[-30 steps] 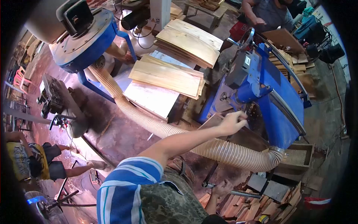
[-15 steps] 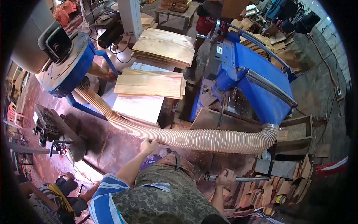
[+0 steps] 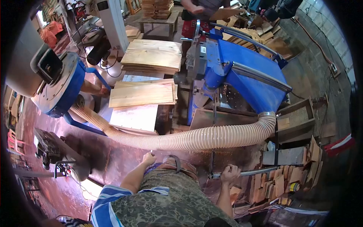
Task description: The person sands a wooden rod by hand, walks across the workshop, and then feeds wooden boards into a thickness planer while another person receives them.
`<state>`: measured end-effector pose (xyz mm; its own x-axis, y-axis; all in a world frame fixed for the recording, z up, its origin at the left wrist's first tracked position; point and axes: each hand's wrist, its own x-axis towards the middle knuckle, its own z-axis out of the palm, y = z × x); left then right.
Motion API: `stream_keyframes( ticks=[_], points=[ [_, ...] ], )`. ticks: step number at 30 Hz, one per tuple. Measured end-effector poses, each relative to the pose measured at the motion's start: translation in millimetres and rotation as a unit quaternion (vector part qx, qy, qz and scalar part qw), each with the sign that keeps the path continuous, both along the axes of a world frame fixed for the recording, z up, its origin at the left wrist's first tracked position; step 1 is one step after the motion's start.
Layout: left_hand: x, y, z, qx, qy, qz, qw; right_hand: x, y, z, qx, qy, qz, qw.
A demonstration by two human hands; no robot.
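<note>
My left hand (image 3: pixel 148 158) is closed in front of my apron, just short of the ribbed dust hose (image 3: pixel 181 140). A small pale tip pokes out of its fingers; I cannot tell what it belongs to. Lower right, my right hand (image 3: pixel 230 173) curls over a silver metal bar (image 3: pixel 257 171) beside the stacked wood offcuts. The hose runs from the blue dust collector (image 3: pixel 70 89) to the blue hood (image 3: pixel 251 70) of a machine across from me.
Flat boards (image 3: pixel 141 93) lie on a white-topped stand, with a taller board stack (image 3: pixel 153 56) behind. Wood offcuts (image 3: pixel 278 185) fill the lower right by an open wooden box (image 3: pixel 298 117). At the back a person (image 3: pixel 202 11) handles a board (image 3: pixel 225 13).
The view has turned slightly, so the machine and boards sit further left. The person at the back shows more, hand raised near a board. My right hand remains at the bar.
</note>
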<state>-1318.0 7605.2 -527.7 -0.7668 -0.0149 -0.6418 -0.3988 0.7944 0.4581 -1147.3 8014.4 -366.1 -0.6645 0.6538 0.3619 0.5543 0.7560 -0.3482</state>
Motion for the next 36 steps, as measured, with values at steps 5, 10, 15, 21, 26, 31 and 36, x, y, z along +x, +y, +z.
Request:
stream_keyframes(
  ticks=[5, 10, 15, 21, 26, 31, 36],
  points=[
    [-13, 11, -6, 0.022, 0.052, -0.040, 0.998, 2, 5, -9, 0.018, 0.025, 0.004, 1.000],
    [-5, 1, -9, 0.008, 0.025, -0.077, 0.997, 2, 4, -8, 0.007, 0.021, -0.004, 1.000],
    [6, -13, -20, -0.010, 0.017, -0.098, 0.995, 4, 6, -13, 0.006, 0.027, -0.002, 1.000],
    [9, -15, -27, -0.023, -0.001, -0.091, 0.996, 3, 7, -12, 0.001, 0.047, 0.003, 0.999],
    [10, -11, -24, -0.023, -0.003, -0.092, 0.996, 1, 6, -8, 0.021, 0.051, 0.005, 0.998],
    [11, -11, -22, -0.018, -0.003, -0.089, 0.996, 1, 6, -11, 0.023, 0.061, 0.001, 0.998],
    [8, -12, -27, -0.011, -0.025, -0.094, 0.995, 1, 6, -9, 0.042, 0.066, 0.004, 0.997]
  ],
)
